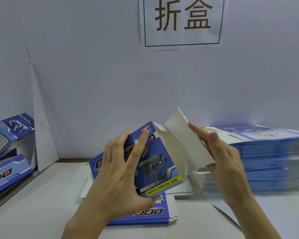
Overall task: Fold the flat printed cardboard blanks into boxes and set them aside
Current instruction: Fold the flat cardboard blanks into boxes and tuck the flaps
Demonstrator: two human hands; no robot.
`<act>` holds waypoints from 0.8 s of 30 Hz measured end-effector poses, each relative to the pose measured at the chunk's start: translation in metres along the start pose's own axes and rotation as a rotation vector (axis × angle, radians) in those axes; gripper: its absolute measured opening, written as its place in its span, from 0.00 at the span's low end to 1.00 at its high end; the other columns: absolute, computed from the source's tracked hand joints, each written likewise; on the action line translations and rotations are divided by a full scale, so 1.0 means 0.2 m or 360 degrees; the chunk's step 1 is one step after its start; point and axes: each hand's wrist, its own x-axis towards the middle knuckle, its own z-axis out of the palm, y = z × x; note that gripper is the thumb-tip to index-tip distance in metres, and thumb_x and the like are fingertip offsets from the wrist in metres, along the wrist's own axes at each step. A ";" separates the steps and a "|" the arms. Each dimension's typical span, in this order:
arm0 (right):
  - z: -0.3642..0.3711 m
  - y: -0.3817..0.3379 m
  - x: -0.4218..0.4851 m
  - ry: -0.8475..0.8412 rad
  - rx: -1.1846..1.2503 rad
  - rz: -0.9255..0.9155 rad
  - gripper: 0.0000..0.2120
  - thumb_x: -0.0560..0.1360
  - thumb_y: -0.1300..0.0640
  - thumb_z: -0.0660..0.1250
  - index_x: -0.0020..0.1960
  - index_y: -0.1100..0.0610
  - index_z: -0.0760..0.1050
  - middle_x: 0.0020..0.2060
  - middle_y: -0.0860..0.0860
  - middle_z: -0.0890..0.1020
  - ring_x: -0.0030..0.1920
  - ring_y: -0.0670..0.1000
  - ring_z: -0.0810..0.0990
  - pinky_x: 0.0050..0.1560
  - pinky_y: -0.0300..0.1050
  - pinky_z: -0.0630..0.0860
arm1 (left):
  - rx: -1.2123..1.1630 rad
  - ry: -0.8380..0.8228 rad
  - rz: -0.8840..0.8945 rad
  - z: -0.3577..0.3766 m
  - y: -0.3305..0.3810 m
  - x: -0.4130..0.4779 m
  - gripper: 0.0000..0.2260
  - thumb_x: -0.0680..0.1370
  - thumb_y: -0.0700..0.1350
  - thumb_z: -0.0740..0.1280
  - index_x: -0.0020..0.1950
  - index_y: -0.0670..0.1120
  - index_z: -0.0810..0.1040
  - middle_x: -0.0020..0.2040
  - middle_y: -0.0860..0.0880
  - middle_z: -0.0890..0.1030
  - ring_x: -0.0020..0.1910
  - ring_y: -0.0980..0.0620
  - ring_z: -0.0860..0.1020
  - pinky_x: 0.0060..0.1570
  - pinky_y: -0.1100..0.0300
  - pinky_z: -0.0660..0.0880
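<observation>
Blank stack (269,156) blurred (right edge cuts it); folded boxes (12,128) cropped left.

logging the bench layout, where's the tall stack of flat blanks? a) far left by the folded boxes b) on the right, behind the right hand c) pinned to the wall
b: the stack of flat blanks sits at the right of the table, behind the right hand, while the left hand grips the half-folded box.
</observation>
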 end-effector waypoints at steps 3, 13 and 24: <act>0.01 -0.01 0.01 0.0032 0.0426 0.0325 0.20 0.73 0.48 0.64 0.65 0.41 0.76 0.58 0.45 0.83 0.52 0.46 0.82 0.43 0.36 0.78 | 0.0025 0.0069 0.0009 -0.02 0.00 0.00 0.53 0.59 0.68 0.68 0.78 0.57 0.46 0.70 0.48 0.60 0.66 0.46 0.66 0.58 0.41 0.75; 0.00 -0.01 0.02 0.0026 0.0352 0.0394 0.15 0.70 0.52 0.65 0.50 0.36 0.83 0.46 0.44 0.86 0.42 0.42 0.83 0.35 0.38 0.79 | 0.0109 0.0117 0.0054 -0.01 0.01 0.01 0.58 0.57 0.63 0.78 0.78 0.55 0.48 0.71 0.46 0.59 0.68 0.35 0.65 0.53 0.41 0.78; 0.16 0.01 -0.04 -0.0033 0.0129 0.0132 0.16 0.77 0.53 0.60 0.62 0.46 0.77 0.54 0.41 0.84 0.57 0.40 0.81 0.51 0.33 0.77 | 0.0172 0.0212 0.0070 0.03 0.05 0.03 0.57 0.57 0.63 0.73 0.78 0.53 0.46 0.71 0.43 0.58 0.71 0.45 0.60 0.71 0.38 0.50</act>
